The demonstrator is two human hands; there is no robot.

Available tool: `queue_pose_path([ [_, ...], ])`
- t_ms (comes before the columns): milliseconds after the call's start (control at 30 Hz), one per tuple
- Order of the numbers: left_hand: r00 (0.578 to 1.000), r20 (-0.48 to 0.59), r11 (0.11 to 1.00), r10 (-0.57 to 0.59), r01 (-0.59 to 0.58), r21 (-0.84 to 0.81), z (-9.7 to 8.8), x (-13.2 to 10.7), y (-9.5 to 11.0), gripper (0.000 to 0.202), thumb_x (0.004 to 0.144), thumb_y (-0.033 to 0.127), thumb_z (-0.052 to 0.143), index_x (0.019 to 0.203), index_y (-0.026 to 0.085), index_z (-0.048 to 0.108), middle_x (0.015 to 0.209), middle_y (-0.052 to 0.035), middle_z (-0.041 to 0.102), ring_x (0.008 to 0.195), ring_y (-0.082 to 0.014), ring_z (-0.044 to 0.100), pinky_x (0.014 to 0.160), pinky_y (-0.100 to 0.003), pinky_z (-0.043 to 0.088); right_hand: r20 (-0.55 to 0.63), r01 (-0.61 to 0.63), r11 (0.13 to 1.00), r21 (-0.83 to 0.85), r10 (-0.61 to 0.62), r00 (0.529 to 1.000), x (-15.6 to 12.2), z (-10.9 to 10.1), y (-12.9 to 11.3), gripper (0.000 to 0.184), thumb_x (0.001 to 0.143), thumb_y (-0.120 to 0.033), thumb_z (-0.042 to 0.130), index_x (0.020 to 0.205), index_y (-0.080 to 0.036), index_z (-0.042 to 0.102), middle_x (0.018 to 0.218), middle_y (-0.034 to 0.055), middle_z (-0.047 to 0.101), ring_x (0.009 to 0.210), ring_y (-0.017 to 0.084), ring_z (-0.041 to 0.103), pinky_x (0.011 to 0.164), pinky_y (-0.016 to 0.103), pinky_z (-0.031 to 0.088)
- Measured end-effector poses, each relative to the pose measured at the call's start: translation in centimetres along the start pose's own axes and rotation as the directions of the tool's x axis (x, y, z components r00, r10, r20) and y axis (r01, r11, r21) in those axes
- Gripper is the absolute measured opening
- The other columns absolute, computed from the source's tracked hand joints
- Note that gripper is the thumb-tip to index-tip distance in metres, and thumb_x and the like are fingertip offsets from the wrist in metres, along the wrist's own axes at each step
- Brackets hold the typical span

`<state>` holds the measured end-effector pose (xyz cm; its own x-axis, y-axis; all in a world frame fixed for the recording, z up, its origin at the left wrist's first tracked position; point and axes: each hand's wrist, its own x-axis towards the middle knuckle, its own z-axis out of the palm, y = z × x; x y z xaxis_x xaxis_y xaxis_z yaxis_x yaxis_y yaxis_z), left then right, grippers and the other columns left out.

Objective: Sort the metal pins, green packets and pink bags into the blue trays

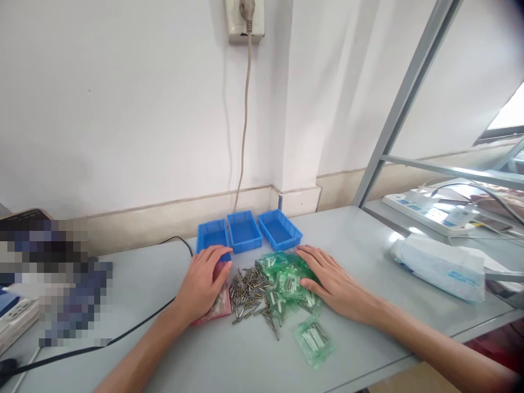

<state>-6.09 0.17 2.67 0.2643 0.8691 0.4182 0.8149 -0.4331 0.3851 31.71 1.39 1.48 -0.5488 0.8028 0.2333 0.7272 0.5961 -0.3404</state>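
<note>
Three blue trays (244,230), side by side near the wall (143,109). Loose metal pins (249,289), heaped beside green packets (287,283). Right hand (329,278) upon those packets (grip loosely spread); one packet (314,341) apart, toward the surface (254,365)'s front edge. Red-edged packet (221,308), under the left hand (204,284); whether gripped, cannot tell. Room rightward, up to a white-and-blue package (440,267).

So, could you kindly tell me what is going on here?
Someone has both hands at a table. The left hand is over a red packet; whether it grips it is hard to tell. The right hand is at the right edge of a heap of green packets. Loose metal pins lie between the hands, and one green packet lies apart, nearer the person. Three blue bins stand in a row beyond.
</note>
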Motion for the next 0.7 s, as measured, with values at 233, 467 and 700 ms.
queue_pose_path([
  [233, 0.999, 0.009, 0.999, 0.033, -0.033, 0.005, -0.1, 0.2, 0.0, 0.036, 0.113, 0.043, 0.048, 0.143, 0.030, 0.062, 0.148, -0.0082, 0.063, 0.138, -0.0307, 0.056, 0.120, -0.056, 0.044, -0.134, 0.117, 0.991, -0.070, -0.126, 0.983, 4.5, -2.1, -1.4, 0.039, 0.114, -0.043, 0.046, 0.147, -0.028, 0.059, 0.152, 0.0151, 0.058, 0.138, 0.036, 0.055, 0.115, 0.060, 0.047],
  [467, 0.992, 0.081, 0.991, 0.101, -0.108, 0.082, 0.0, 0.8, -0.4, 0.052, 0.113, 0.047, 0.050, 0.163, 0.036, 0.046, 0.172, -0.0056, 0.044, 0.155, -0.0304, 0.043, 0.127, -0.058, 0.036, 0.022, 0.155, 0.982, -0.108, -0.154, 0.988, 10.1, -2.8, -0.8, 0.052, 0.113, -0.022, 0.040, 0.165, -0.025, 0.042, 0.140, 0.0168, 0.062, 0.125, 0.034, 0.061, 0.107, 0.055, 0.051],
  [700, 0.986, 0.132, 0.991, 0.107, -0.117, 0.072, -0.4, 0.8, 0.0, 0.052, 0.114, 0.047, 0.048, 0.164, 0.034, 0.046, 0.168, -0.0058, 0.050, 0.154, -0.0294, 0.047, 0.126, -0.058, 0.039, 0.097, 0.235, 0.972, 0.018, -0.236, 0.967, 11.3, -1.3, -1.9, 0.048, 0.117, -0.033, 0.039, 0.163, -0.027, 0.049, 0.119, 0.0110, 0.058, 0.105, 0.026, 0.061, 0.097, 0.045, 0.054],
])
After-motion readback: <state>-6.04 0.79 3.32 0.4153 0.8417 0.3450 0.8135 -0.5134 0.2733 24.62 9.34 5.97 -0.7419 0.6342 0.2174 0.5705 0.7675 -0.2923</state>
